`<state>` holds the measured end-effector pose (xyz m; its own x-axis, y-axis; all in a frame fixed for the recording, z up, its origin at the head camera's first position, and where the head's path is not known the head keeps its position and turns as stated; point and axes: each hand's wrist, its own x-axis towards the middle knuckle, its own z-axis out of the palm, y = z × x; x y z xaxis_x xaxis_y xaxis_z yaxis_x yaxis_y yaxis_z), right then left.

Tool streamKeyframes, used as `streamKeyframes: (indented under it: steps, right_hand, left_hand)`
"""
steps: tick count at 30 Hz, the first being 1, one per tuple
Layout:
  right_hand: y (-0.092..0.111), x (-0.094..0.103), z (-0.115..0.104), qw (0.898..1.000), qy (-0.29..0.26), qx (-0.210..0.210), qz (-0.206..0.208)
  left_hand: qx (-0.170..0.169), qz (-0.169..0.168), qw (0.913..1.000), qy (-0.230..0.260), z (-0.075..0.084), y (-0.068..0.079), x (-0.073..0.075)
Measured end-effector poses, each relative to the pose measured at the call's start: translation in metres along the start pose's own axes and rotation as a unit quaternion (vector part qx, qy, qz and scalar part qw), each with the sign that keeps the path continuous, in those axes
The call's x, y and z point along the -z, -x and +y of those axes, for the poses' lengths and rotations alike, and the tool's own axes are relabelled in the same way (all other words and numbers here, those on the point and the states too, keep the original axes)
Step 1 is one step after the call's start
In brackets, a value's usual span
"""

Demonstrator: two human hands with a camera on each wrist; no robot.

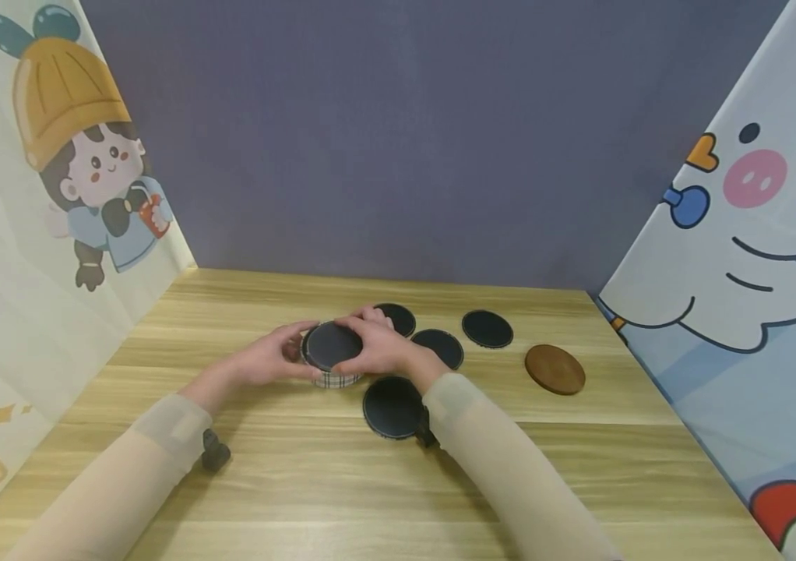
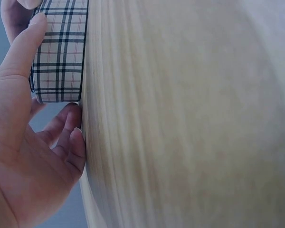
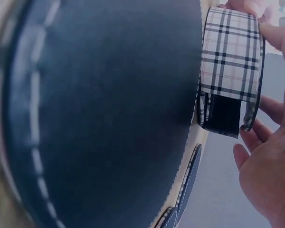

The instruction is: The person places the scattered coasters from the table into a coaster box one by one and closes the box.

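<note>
A round coaster holder (image 1: 336, 381) with plaid sides stands on the table, a black round coaster (image 1: 332, 346) on its top. My left hand (image 1: 273, 356) grips the holder from the left, thumb against the plaid wall near the upper rim; its lower fingers are curled in the left wrist view. From the right, my right hand (image 1: 385, 347) pinches the top coaster at its edge between thumb and fingers. A cut-out in the plaid wall (image 3: 232, 54) shows in the right wrist view. The far-side fingertips are partly hidden.
Beside the right forearm lies a black coaster (image 1: 392, 408). Beyond the right hand are more black coasters (image 1: 438, 348), one partly hidden behind the fingers, another farther right (image 1: 487, 328). A brown round disc (image 1: 555, 369) lies at the right of the wooden table (image 1: 286, 483).
</note>
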<state>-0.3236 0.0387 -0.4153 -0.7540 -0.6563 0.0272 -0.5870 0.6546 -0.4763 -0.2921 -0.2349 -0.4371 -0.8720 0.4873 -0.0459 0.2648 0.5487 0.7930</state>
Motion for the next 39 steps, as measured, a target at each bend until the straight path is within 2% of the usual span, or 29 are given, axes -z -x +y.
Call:
streamKeyframes:
  steps: [32,39]
  right_hand:
    - [-0.0019,-0.0024,0.0032,1.000,-0.012,-0.005,-0.015]
    - [0.0058,0.0036,0.0055,1.000,-0.016,-0.004,-0.015]
  left_hand:
    - [-0.001,-0.004,1.0000,0.005,0.0027,0.0045,0.0003]
    - [-0.010,0.014,0.9995,-0.026,0.0063,0.0057,0.0005]
